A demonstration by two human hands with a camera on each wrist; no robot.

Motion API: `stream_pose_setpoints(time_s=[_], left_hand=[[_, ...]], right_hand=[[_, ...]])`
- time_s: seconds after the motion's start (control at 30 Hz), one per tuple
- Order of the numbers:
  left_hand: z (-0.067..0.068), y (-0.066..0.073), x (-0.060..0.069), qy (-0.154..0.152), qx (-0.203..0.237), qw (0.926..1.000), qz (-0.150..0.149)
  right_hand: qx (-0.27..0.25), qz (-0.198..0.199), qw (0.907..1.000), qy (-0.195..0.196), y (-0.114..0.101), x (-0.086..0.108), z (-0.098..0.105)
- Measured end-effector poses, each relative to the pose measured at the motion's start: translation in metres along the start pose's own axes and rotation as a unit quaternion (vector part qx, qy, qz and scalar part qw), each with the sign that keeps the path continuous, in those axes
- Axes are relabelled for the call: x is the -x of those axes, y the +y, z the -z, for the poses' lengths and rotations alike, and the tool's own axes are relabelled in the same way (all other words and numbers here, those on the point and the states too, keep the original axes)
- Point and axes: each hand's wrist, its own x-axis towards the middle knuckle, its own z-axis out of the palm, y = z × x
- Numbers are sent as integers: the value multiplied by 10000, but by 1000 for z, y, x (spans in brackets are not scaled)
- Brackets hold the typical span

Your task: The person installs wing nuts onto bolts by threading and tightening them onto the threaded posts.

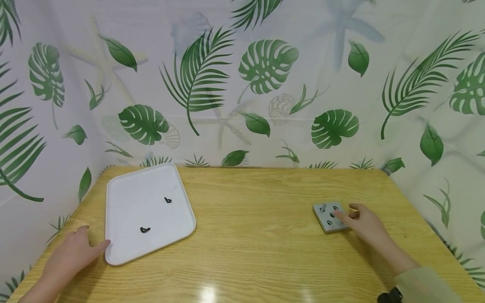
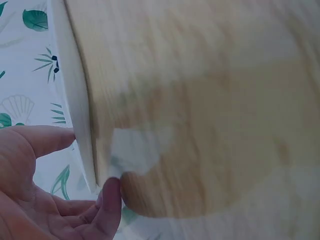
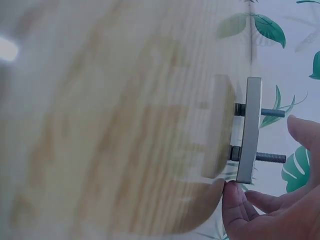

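Note:
In the head view, a white tray [image 1: 151,185] lies at the left with two small black parts on it, one nearer [image 1: 144,229] and one farther [image 1: 168,200]; they look like wing nuts. My left hand [image 1: 72,252] is at its near left corner, thumb touching the rim [image 2: 75,100] and fingers spread. On the right is a grey metal plate [image 1: 328,219] with several holes. The right wrist view shows bolts [image 3: 270,158] through the plate, their heads underneath. My right hand [image 1: 365,225] touches the plate's edge with its fingertips [image 3: 232,192]; the thumb stands apart.
A wooden table [image 1: 250,235] carries everything, with its bare surface between tray and plate. A leaf-patterned cloth [image 1: 227,84] hangs behind the table and along both sides.

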Motion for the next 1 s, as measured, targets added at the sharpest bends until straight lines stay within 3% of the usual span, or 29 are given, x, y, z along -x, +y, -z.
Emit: stream_pose_setpoints(time_s=[0.27,0.53,0.6,0.87,1.0], left_hand=[[0,5,-6,-346,899,9953,26],[-4,9,-4,-328,2019,9789,-23],[-5,9,-3,-353,2327,9719,-22],[-3,7,-1,-618,3619,9300,171],[-5,2,-1,-796,4088,9089,182]], right_hand=[[-225,0,9997,-5,1,1,-1],[-417,-51,9990,-154,9,-5,5],[-492,-75,9985,-243,11,-6,7],[-855,-353,9946,-474,22,-10,15],[-1504,-543,9849,-661,27,-10,17]])
